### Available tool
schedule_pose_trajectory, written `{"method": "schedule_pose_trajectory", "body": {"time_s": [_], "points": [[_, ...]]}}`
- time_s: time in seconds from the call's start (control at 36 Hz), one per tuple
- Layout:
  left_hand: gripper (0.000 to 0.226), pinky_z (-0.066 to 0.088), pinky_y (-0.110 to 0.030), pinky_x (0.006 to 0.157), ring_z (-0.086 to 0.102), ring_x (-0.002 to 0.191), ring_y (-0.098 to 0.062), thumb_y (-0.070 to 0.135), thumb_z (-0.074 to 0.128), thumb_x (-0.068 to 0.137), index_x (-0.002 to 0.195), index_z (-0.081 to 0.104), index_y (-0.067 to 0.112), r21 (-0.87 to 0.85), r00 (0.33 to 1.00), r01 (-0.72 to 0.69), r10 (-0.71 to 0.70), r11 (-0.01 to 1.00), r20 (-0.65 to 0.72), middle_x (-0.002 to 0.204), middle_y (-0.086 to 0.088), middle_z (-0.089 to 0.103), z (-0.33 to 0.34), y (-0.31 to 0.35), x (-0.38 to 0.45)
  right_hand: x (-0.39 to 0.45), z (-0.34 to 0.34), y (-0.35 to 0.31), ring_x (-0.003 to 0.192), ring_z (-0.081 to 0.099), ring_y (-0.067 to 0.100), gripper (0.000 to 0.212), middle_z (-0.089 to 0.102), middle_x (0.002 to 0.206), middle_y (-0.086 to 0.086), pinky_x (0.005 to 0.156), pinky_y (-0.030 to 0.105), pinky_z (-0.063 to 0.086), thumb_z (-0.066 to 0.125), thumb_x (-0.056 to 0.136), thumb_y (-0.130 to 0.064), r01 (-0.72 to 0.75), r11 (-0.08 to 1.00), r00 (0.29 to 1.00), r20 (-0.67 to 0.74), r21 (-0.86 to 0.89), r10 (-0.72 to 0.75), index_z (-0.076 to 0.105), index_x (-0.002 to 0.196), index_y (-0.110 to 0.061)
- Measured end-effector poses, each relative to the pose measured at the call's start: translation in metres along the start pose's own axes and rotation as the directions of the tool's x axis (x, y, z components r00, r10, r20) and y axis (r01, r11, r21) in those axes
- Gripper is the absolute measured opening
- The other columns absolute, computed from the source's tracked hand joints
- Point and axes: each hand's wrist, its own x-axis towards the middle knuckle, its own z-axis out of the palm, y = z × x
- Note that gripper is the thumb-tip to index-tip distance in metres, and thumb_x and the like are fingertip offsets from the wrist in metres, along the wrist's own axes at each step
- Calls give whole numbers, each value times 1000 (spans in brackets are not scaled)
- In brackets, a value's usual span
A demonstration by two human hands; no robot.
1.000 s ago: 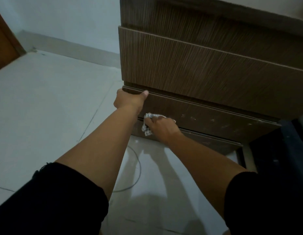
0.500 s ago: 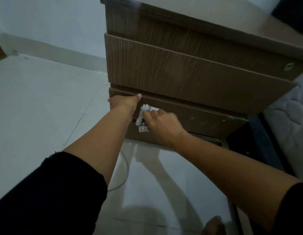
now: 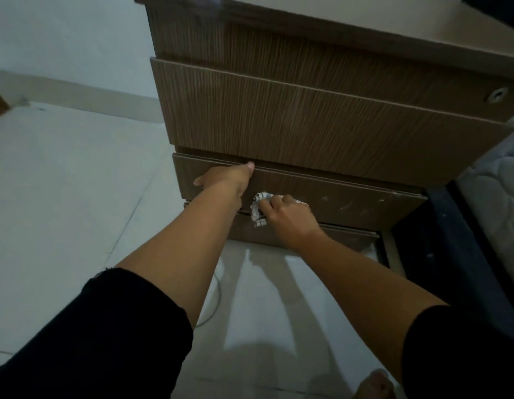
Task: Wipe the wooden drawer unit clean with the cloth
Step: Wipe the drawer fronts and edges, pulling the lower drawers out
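Note:
The brown wooden drawer unit (image 3: pixel 293 119) stands against the wall, its drawer fronts stepped outward. My left hand (image 3: pixel 225 178) grips the top edge of the lower drawer front (image 3: pixel 350 200), thumb on top. My right hand (image 3: pixel 284 216) holds a crumpled white checked cloth (image 3: pixel 257 208) and presses it against that same drawer front, just right of the left hand. White scuff marks show on the drawer front further right.
Pale floor tiles (image 3: pixel 62 182) spread to the left and below. A thin grey cable (image 3: pixel 214 306) curves on the floor under my left arm. A dark bed frame (image 3: pixel 457 254) with a quilted mattress (image 3: pixel 494 191) borders the unit on the right.
The view has swung so the unit sits further right and more of its top shows. Both hands stay on the lower drawer front, with the cloth low on it.

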Motion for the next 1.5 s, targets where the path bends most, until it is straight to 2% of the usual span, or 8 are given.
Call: {"method": "schedule_pose_trajectory", "body": {"time_s": [0.19,0.31,0.42,0.67,0.83,1.11,1.25,1.5], "points": [[106,48,-41,101,58,115,-28,43,71,48,142,40,4,-120,997,26,-16,992,81,128,-14,60,5,-3,29,9,41,-16,48,62,30,35,65,60,13,34,25,43,82,44,-6,27,993,999,33,111,-30,68,76,-7],[101,49,-44,98,61,112,-28,39,70,44,137,46,7,-177,995,29,-12,984,98,122,-14,63,12,-12,62,8,35,-19,103,59,38,35,59,116,23,73,42,50,42,90,0,30,978,988,142,207,-61,47,124,-1],[106,54,-45,89,65,103,-29,41,75,33,132,51,11,-165,997,48,-38,985,63,118,-13,66,23,-27,105,-1,16,-22,109,57,37,42,54,128,19,79,42,50,35,94,-4,46,976,987,139,213,-77,35,136,-5],[106,48,-42,102,47,129,-33,42,79,71,150,21,3,-127,997,56,-62,990,-45,147,-15,39,6,3,-19,-50,-36,12,69,65,29,33,68,90,10,44,28,46,72,69,-11,39,996,996,-82,81,-33,63,100,-8],[107,39,-35,108,39,137,-29,41,74,79,153,8,0,-17,999,28,-27,999,16,156,-12,25,37,5,-47,-67,-47,61,110,53,32,42,48,128,11,64,35,46,46,92,-10,-28,1000,994,-101,5,29,35,133,-12],[71,34,-29,109,38,137,-24,29,59,92,149,27,1,16,993,18,-20,1000,115,152,-11,36,73,11,-30,-51,-9,76,113,52,37,44,47,130,18,83,42,48,40,93,-4,7,999,1000,2,39,-7,33,137,-6],[76,37,-20,88,51,119,-19,31,62,91,150,25,1,72,999,-7,3,997,51,140,-6,50,78,7,-28,-47,20,65,114,50,37,42,46,132,19,81,45,47,38,96,-9,29,995,995,96,97,-39,33,137,-5],[51,32,-31,112,39,137,-25,19,49,98,145,37,4,198,987,-60,28,978,160,150,-13,38,81,11,-16,-41,50,49,112,53,37,41,50,127,19,82,43,47,39,94,-3,-71,972,977,210,222,24,37,134,-7]]}}
